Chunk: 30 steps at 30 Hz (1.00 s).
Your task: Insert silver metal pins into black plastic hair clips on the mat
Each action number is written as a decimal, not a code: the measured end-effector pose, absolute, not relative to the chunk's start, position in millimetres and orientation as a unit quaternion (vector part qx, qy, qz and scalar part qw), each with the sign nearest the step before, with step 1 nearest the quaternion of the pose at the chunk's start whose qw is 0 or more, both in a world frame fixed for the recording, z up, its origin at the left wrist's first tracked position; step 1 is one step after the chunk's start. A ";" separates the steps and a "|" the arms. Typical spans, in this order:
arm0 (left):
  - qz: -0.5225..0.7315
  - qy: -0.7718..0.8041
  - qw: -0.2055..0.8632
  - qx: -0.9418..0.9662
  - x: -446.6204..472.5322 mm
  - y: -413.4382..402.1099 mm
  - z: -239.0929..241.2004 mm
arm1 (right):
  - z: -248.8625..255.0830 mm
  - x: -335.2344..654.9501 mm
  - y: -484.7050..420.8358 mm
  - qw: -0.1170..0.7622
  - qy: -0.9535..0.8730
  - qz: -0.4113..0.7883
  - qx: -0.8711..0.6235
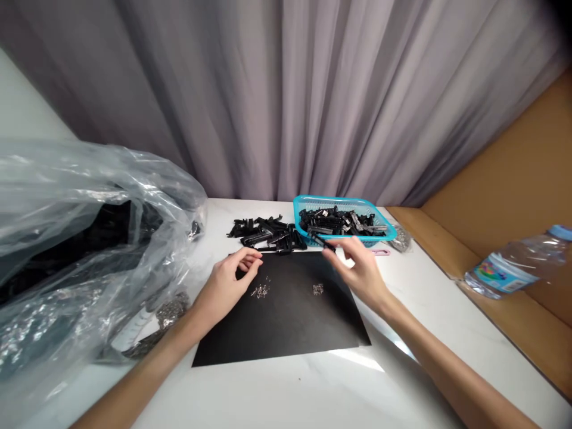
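My right hand (360, 269) pinches a slim black plastic part (322, 241) just in front of the turquoise basket (304, 202), which holds several more such black parts. My left hand (232, 280) hovers over the black mat (286, 322), its fingertips pressed together above a small cluster of tiny metal pieces (260, 291); whether it holds one I cannot make out. A second small metal cluster (317, 289) lies on the mat near my right hand. A loose pile of black parts (266, 232) sits behind the mat.
A big clear plastic bag (80, 238) with dark contents fills the left side. A cardboard box (513, 196) with a water bottle (513, 268) lies at right. A small bag of metal pieces (402, 238) and a pink item (379, 252) sit beside the basket. Grey curtain behind.
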<state>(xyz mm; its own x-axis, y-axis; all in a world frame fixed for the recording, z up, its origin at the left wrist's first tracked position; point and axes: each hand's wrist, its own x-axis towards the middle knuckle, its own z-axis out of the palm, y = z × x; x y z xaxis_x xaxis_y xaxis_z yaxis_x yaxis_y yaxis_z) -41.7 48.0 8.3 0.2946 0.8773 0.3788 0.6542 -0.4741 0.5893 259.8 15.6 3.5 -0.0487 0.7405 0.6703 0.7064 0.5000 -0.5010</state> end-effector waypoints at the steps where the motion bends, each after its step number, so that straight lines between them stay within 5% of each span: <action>1: 0.343 0.485 0.134 0.793 -44.9 52.0 5.4 | 10.7 265.6 26.6 0.489 -0.705 -0.014 -0.514; 8: 0.326 0.470 0.038 0.820 -57.3 66.0 -10.1 | 42.3 273.9 60.1 0.441 -0.658 -0.178 -0.584; 16: 0.305 0.471 0.042 0.826 -55.6 61.2 -5.3 | 2.8 193.0 24.0 0.229 -0.828 -0.015 -0.511; 30: 0.408 0.538 0.179 0.716 -58.9 70.6 -11.1 | -3.4 144.1 0.9 0.201 -0.862 -0.015 -0.464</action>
<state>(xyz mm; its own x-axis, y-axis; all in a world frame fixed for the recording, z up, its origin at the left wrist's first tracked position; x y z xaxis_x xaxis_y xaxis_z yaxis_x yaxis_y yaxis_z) -58.9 70.6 -11.1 0.0879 0.9163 0.3906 0.6248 -0.3561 0.6948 144.1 0.9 -3.4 -0.4880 0.7947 0.3611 0.8067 0.5686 -0.1612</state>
